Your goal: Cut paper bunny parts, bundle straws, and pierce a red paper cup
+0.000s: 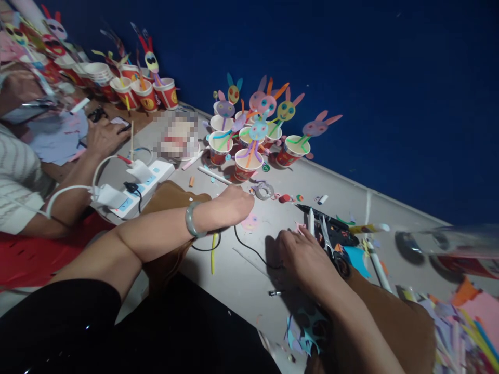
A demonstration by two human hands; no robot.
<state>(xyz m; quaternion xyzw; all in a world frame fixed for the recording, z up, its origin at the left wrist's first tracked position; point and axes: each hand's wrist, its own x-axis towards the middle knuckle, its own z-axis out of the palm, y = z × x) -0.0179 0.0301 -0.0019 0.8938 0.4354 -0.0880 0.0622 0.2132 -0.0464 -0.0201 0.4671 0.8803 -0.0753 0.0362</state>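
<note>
My left hand (235, 205), with a jade-coloured bangle (191, 219) at its wrist, is closed over the table, and its fingertips are turned from view. Anything inside it is hidden. Just beside it lie a roll of clear tape (264, 190) and a pink paper face (250, 222). My right hand (302, 254) rests low on the table with its fingers bent down and mostly concealed. Near its fingertips are pink paper scraps (300, 227), and scissors (329, 240) lie to its right. A thin black cable (253, 252) runs between the hands.
Paper cups (249, 167) with paper rabbit figures stand along the blue wall. A power strip (146, 187) with plugs is at left, near a co-worker's hand (106, 136) by a phone. Coloured scraps (463, 332) pile up at lower right. A clear bottle (440, 241) lies at right.
</note>
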